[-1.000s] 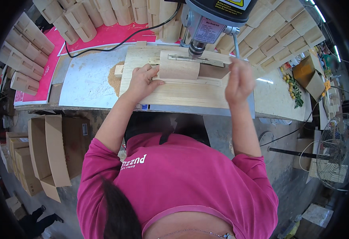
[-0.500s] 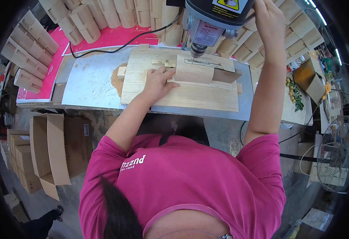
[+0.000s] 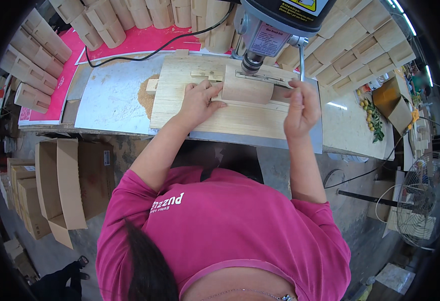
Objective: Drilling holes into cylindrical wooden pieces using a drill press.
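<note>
A pale wooden half-round block point(image 3: 247, 90) with a slot along its top lies on a flat wooden board point(image 3: 230, 123) under a bench drill press point(image 3: 275, 32). The drill chuck point(image 3: 252, 64) sits low over the slot, close to a thin metal strip; the bit itself hardly shows. My left hand point(image 3: 198, 104) rests on the board, fingers bent and fingertips against the block's left end, holding it. On the right, my right hand point(image 3: 302, 109) is closed around the lower end of the drill's metal lever point(image 3: 301, 60).
Rows of slotted wooden cylinders point(image 3: 102, 22) stand behind on pink sheeting, more stacked at right point(image 3: 365, 45). Sawdust point(image 3: 145, 98) lies left of the board. A black cable point(image 3: 164, 48) crosses the back. Cardboard boxes point(image 3: 74, 185) sit on the floor left; a fan point(image 3: 416, 200) stands right.
My right hand has come down from beside the drill head to near the board, swinging the lever down. The chuck is lower over the block. My left hand stays in place.
</note>
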Demonstrator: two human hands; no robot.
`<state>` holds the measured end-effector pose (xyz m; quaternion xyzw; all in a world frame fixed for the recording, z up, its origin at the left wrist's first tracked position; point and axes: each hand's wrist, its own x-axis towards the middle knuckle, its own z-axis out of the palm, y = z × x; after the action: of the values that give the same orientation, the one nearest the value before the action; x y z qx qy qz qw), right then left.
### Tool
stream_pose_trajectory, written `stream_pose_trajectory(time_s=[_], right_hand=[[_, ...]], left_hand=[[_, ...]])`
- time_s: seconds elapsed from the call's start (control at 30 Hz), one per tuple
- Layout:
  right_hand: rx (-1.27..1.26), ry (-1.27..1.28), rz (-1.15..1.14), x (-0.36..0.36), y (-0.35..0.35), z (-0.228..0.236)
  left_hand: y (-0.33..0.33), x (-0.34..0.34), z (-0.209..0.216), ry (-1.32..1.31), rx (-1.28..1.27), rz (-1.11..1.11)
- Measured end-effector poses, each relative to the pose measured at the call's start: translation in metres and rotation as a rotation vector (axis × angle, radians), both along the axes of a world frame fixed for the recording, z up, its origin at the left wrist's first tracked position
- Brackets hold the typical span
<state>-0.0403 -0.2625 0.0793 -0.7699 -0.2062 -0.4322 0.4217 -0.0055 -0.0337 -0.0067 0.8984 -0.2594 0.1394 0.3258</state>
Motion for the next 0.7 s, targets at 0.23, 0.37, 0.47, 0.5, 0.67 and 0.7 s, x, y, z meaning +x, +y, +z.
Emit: stream_pose_trajectory(time_s=[0.23,0.37,0.47,0.5,0.67,0.7], right_hand=[[-0.069,-0.091,-0.038,0.012,0.000,-0.017],[-0.101,-0.055,-0.049,0.005,-0.008,0.018],[-0.093,-0.017,-0.115,0.020,-0.007,0.088],[-0.060,-0.004,-0.156,0.031,0.000,0.113],[-0.075,0.131,-0.279,0.104,-0.016,0.154],[-0.019,0.150,-0.209,0.112,-0.017,0.150]], left_hand=[[0.000,0.002,0.000,-0.017,-0.018,0.002],[0.000,0.004,-0.001,-0.048,0.000,-0.014],[0.002,0.001,0.001,-0.015,0.026,-0.003],[0.003,0.001,0.001,0.005,0.017,0.005],[-0.008,0.005,0.012,0.122,-0.011,0.013],[-0.010,0.007,0.014,0.232,-0.131,0.018]])
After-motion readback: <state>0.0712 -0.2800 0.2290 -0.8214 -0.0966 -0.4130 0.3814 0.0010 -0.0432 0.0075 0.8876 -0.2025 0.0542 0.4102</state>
